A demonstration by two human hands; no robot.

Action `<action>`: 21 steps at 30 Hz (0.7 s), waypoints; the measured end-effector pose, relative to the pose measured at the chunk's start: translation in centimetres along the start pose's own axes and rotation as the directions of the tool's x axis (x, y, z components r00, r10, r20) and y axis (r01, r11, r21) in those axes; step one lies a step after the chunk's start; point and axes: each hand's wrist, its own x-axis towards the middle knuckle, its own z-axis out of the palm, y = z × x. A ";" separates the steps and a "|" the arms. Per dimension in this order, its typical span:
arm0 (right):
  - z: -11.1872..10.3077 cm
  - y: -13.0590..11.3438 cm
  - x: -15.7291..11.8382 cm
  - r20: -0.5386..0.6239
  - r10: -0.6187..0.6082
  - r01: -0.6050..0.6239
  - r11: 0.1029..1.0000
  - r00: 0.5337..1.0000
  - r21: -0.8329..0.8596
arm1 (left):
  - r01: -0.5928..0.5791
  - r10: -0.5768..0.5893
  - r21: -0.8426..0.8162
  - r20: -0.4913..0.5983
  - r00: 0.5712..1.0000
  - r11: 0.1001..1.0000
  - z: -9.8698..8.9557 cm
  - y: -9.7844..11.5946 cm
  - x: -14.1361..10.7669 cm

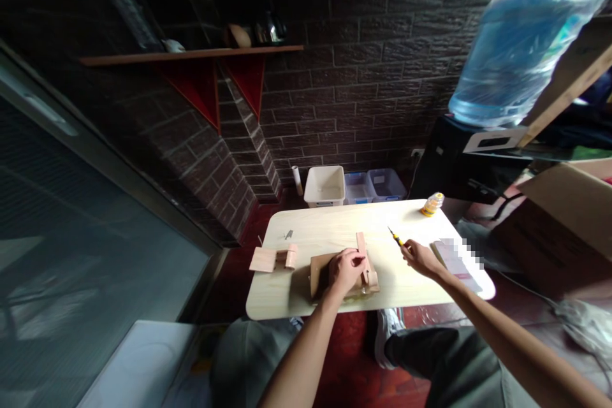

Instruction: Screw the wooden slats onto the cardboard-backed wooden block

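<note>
My left hand (348,269) rests on a brown wooden piece with a raised strip (361,244), near the table's front edge; its fingers are bent together, and whether something small is between them is too small to tell. To the right, my right hand (419,257) holds a yellow and black screwdriver (396,238) above the table, the thin tip pointing up and to the left. Light wooden pieces (262,259) lie at the table's left side. Several small dark metal bits (289,234) are behind them.
The pale table (325,223) carries a clear bottle with orange parts (433,204) at the back right and a flat booklet (452,261) at the right. Plastic bins (325,185) stand behind it. A water dispenser with a blue bottle (511,64) is at the right.
</note>
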 end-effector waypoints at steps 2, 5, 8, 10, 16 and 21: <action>-2.6 -1.4 -0.5 0.051 -0.152 0.153 0.988 0.987 -0.003 | 0.010 -0.010 0.009 -0.004 1.000 1.000 -0.2 0.1 -0.1; -6.2 -4.5 -1.4 0.039 -0.355 0.356 0.932 0.934 -0.059 | 0.012 -0.012 0.038 0.011 1.000 0.999 -0.5 0.2 -0.3; -8.0 -8.0 -2.4 0.082 -0.445 0.452 0.884 0.892 -0.119 | -0.011 0.009 0.052 0.040 0.999 0.999 -0.7 0.1 -0.4; -8.2 -10.1 -2.9 0.111 -0.475 0.486 0.866 0.873 -0.118 | -0.018 0.016 0.053 0.041 0.999 0.998 -0.7 0.0 -0.3; -6.3 -13.5 -2.8 0.174 -0.559 0.585 0.789 0.810 -0.189 | -0.026 0.024 0.056 0.039 0.999 0.998 -0.4 -0.2 0.0; -5.3 -14.5 -2.3 0.228 -0.569 0.612 0.740 0.790 -0.279 | -0.044 0.041 0.071 0.051 0.998 0.997 -0.7 -0.1 0.0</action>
